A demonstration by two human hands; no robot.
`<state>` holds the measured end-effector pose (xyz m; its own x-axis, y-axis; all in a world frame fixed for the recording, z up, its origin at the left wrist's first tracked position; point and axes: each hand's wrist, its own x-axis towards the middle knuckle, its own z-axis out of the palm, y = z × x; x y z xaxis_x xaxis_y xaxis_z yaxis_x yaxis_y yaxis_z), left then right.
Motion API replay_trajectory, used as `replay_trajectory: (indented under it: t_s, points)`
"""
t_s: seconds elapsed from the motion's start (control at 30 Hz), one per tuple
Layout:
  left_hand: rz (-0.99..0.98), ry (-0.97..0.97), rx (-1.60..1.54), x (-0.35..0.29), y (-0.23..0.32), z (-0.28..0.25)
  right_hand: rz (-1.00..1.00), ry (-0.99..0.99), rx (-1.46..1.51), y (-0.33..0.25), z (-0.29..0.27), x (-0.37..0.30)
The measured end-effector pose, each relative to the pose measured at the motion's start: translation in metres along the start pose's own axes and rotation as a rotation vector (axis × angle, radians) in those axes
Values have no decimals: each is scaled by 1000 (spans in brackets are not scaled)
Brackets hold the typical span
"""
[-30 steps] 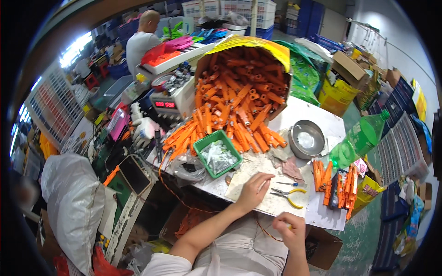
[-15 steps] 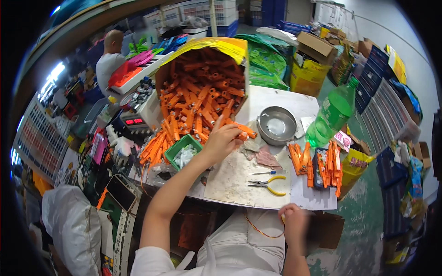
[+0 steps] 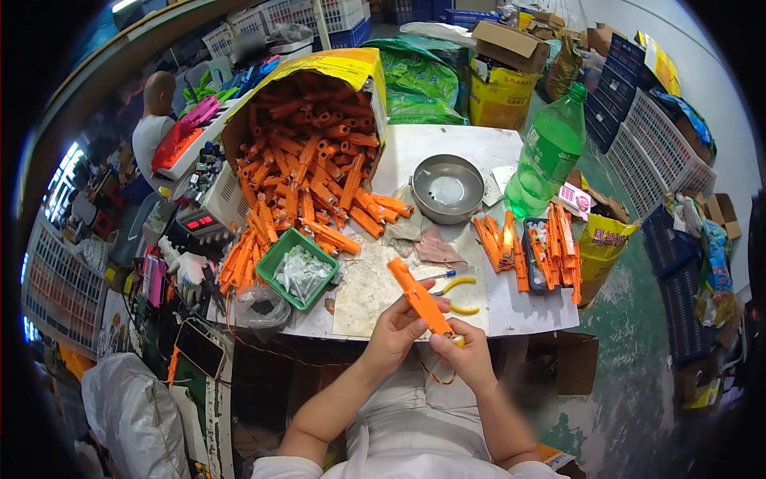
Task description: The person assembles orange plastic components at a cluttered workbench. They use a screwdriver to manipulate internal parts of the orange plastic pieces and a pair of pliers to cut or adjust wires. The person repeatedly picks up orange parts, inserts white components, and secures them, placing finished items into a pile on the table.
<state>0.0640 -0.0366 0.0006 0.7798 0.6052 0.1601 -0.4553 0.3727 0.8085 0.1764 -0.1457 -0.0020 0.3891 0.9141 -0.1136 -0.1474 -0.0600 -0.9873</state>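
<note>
Above my lap, at the near edge of the table, a long orange plastic casing is tilted between my two hands. My left hand is closed round its side, thumb on top. At its lower end my right hand pinches a small yellow-and-white piece against it; the fingers partly hide this piece. A thin wire hangs below my right hand. Just beyond lie yellow-handled pliers and a blue-tipped thin tool, partly behind the casing.
A large box spills orange casings at the back left. A green tray holds small clear pieces. A metal bowl, a green bottle and a dark tray with more casings stand at right. A phone lies left.
My left hand has come back from the pile with an orange casing. My right hand has risen from my lap to meet it. The view has shifted.
</note>
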Motion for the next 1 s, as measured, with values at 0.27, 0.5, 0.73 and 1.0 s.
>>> replay_trajectory:
  t_s: [0.27, 0.5, 0.73, 1.0]
  points:
    - [9, 295, 99, -2, -7, 5, -750, 315, -958, 8, 9, 11]
    - [54, 401, 197, 8, -17, 5, -708, 317, -1060, 10, 10, 20]
    - [251, 420, 628, 12, -26, -9, -666, 337, -1007, 12, 4, 36]
    - [557, 364, 1201, -2, -50, -39, -441, 577, -1201, 11, -49, 109]
